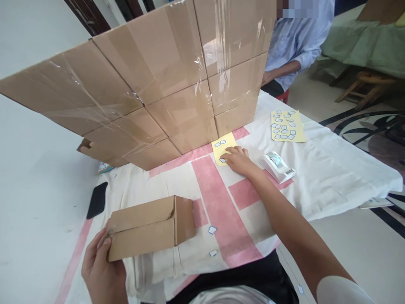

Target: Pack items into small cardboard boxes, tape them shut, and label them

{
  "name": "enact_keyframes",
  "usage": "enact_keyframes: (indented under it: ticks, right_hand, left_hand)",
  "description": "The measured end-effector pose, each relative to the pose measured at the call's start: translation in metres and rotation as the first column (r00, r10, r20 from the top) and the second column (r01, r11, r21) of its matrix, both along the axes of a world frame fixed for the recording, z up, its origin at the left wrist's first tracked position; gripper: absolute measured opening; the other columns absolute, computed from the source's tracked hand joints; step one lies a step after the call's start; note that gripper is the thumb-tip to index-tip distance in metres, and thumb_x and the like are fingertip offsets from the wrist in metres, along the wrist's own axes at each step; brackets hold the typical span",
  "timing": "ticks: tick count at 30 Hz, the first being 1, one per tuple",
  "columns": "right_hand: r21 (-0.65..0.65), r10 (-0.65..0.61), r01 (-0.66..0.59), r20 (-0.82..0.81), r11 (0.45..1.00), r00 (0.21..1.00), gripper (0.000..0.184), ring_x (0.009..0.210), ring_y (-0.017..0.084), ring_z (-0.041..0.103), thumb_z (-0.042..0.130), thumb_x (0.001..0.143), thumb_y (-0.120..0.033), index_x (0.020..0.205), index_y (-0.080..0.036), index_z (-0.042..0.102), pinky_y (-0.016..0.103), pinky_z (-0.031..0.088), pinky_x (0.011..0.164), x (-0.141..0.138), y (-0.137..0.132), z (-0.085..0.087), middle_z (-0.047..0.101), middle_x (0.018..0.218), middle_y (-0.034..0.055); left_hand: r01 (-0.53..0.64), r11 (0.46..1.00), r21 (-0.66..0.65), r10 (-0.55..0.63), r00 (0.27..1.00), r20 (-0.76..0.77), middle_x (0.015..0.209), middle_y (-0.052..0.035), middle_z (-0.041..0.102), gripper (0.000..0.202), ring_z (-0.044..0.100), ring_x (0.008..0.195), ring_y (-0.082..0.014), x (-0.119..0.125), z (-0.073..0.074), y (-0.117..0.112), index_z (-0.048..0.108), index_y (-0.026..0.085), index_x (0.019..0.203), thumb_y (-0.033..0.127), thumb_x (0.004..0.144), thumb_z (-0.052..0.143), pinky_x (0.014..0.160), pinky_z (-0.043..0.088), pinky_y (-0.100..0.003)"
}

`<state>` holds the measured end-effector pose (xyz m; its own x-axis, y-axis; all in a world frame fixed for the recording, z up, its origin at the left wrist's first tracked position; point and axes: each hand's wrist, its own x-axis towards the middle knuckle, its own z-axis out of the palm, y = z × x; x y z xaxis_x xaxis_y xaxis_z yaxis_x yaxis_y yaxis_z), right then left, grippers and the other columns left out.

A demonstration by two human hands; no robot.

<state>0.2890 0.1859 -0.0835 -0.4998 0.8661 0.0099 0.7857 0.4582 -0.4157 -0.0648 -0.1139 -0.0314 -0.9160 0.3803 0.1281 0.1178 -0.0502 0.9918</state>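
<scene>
My left hand (101,266) grips the near left end of a small brown cardboard box (148,226) that lies on the white and pink cloth (221,202). My right hand (237,160) reaches forward onto a small yellow sheet (224,147) carrying a few white stickers. Its fingertips press on one sticker at the sheet's near edge, fingers close together. Two loose white stickers (212,230) lie on the cloth in front of me.
A wall of taped cardboard boxes (164,80) stands across the far side. A white label dispenser (276,166) sits right of my hand, and a second yellow sticker sheet (286,126) lies beyond. A black phone (97,199) rests at left. Another person (297,46) sits behind.
</scene>
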Motion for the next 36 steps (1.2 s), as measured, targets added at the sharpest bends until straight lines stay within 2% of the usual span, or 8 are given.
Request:
enact_keyframes:
  ticks: [12,16,18,20,23,26,30,36]
  right_hand:
    - [0.039,-0.053,0.055,-0.052,0.998,0.997,0.039,0.132,0.039,0.037,0.042,0.097,-0.014,0.120,-0.023,0.072,0.057,0.026,0.103,-0.009,-0.004,-0.004,0.052,0.147,0.0171]
    - [0.070,0.175,-0.165,-0.173,0.984,0.969,0.025,0.119,0.034,0.050,0.055,0.094,-0.019,0.107,-0.020,0.076,0.050,0.032,0.101,-0.012,-0.021,0.011,0.065,0.125,0.0151]
    - [-0.013,0.416,-0.436,-0.275,0.900,0.867,0.023,0.103,0.026,0.058,0.057,0.090,-0.015,0.101,-0.019,0.077,0.039,0.039,0.092,-0.018,-0.041,0.022,0.071,0.107,0.0103]
    - [-0.167,0.583,-0.662,-0.351,0.731,0.733,0.023,0.086,0.019,0.062,0.057,0.087,-0.011,0.094,-0.019,0.077,0.031,0.041,0.077,-0.026,-0.067,0.032,0.073,0.095,0.0052]
    - [-0.340,0.699,-0.769,-0.326,0.541,0.636,0.008,0.072,0.016,0.061,0.069,0.083,-0.022,0.089,-0.021,0.074,0.028,0.035,0.062,-0.038,-0.105,0.040,0.074,0.087,0.0001]
    - [-0.317,0.779,-0.793,-0.204,0.520,0.592,0.012,0.068,0.017,0.056,0.076,0.077,-0.026,0.088,-0.022,0.071,0.029,0.030,0.057,-0.046,-0.130,0.040,0.070,0.081,-0.0008]
    - [-0.232,0.825,-0.815,-0.078,0.531,0.560,0.009,0.058,0.016,0.049,0.067,0.078,-0.010,0.078,-0.020,0.067,0.031,0.026,0.055,-0.049,-0.140,0.032,0.064,0.070,0.0002]
    - [-0.197,0.801,-0.816,-0.168,0.544,0.574,0.023,0.056,0.014,0.047,0.056,0.081,-0.002,0.066,-0.019,0.056,0.030,0.028,0.056,-0.050,-0.140,0.029,0.062,0.069,0.0006]
  left_hand:
    - [-0.014,0.998,0.055,0.014,1.000,0.001,0.109,-0.0011,0.078,0.030,0.066,0.121,-0.0263,0.001,0.002,0.003,0.076,0.021,0.096,0.019,0.066,0.079,0.121,0.040,-0.049]
    - [-0.004,0.999,0.049,0.005,1.000,-0.015,0.112,-0.0024,0.077,0.033,0.066,0.120,-0.0251,-0.002,-0.001,0.001,0.075,0.020,0.100,0.020,0.067,0.079,0.119,0.040,-0.048]
    - [-0.001,0.999,0.042,0.002,1.000,-0.025,0.112,-0.0029,0.076,0.033,0.065,0.121,-0.0257,-0.004,-0.002,0.000,0.074,0.019,0.100,0.021,0.067,0.079,0.117,0.042,-0.048]
    - [-0.003,0.999,0.033,0.005,0.999,-0.041,0.111,-0.0034,0.075,0.033,0.065,0.120,-0.0258,-0.006,-0.003,0.000,0.073,0.018,0.100,0.021,0.068,0.078,0.115,0.044,-0.047]
    - [-0.009,1.000,0.030,0.011,0.998,-0.069,0.112,-0.0042,0.074,0.030,0.064,0.120,-0.0253,-0.007,-0.006,-0.001,0.071,0.017,0.099,0.022,0.070,0.076,0.114,0.045,-0.045]
    - [-0.002,0.999,0.033,0.005,0.996,-0.085,0.114,-0.0053,0.075,0.027,0.064,0.124,-0.0262,-0.007,-0.006,0.000,0.070,0.016,0.097,0.022,0.072,0.075,0.116,0.044,-0.046]
    - [0.028,0.999,0.041,-0.023,0.993,-0.118,0.121,-0.0076,0.075,0.022,0.063,0.128,-0.0270,-0.007,-0.006,0.001,0.069,0.015,0.094,0.021,0.074,0.075,0.118,0.042,-0.046]
    - [0.036,0.999,-0.003,-0.036,0.986,-0.165,0.122,-0.0079,0.074,0.018,0.061,0.131,-0.0291,-0.012,-0.010,0.003,0.066,0.016,0.093,0.021,0.076,0.070,0.117,0.044,-0.048]
